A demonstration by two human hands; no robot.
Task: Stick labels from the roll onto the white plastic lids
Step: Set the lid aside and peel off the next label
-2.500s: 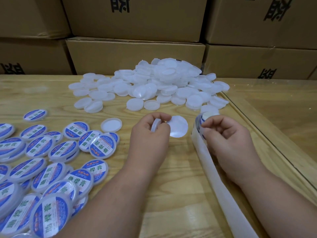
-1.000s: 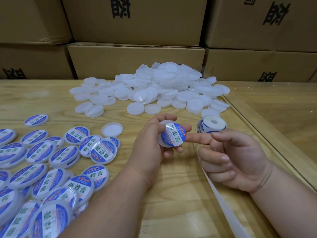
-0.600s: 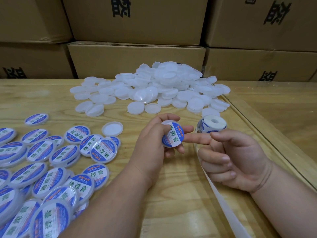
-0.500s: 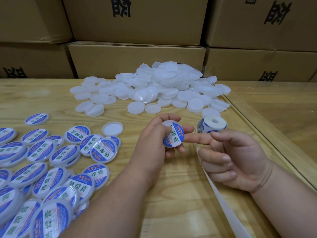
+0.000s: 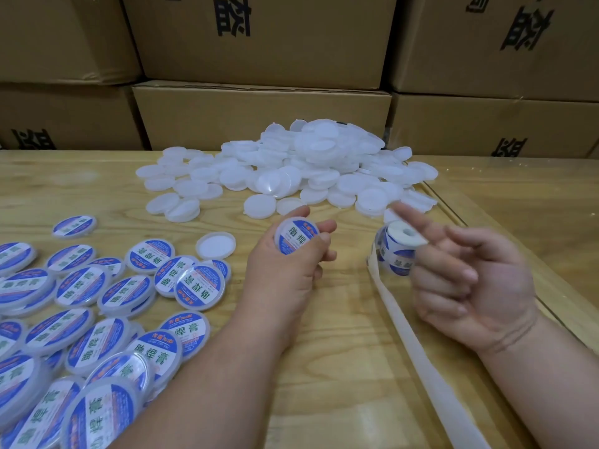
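Lids first: we are looking at one white plastic lid point(image 5: 296, 236) with a blue and white label across its face, and the left hand point(image 5: 285, 273) is gripping it by the rim, fingers curled around the edge, holding it up off the worktop point(image 5: 324, 367). Over to the right, the right hand point(image 5: 470, 286) is sitting palm up with nothing in it; the index finger is pointing away towards the far pile and is showing as a blur, while the other fingers are curling loosely inwards. Just beside that hand the label roll point(image 5: 397, 251) is standing on the worktop, and its empty backing strip point(image 5: 421, 351) is trailing down towards the near edge. We are seeing the heap of bare white lids point(image 5: 291, 170) lying at the back of the worktop, piled several deep. One bare lid point(image 5: 216, 245) is lying apart, open side up, between that heap and the finished ones. On the left, the labelled lids point(image 5: 97, 306) are spreading out in an overlapping crowd, blue faces up. Behind everything, brown cardboard boxes point(image 5: 259, 115) with black print are stacking up along the back.
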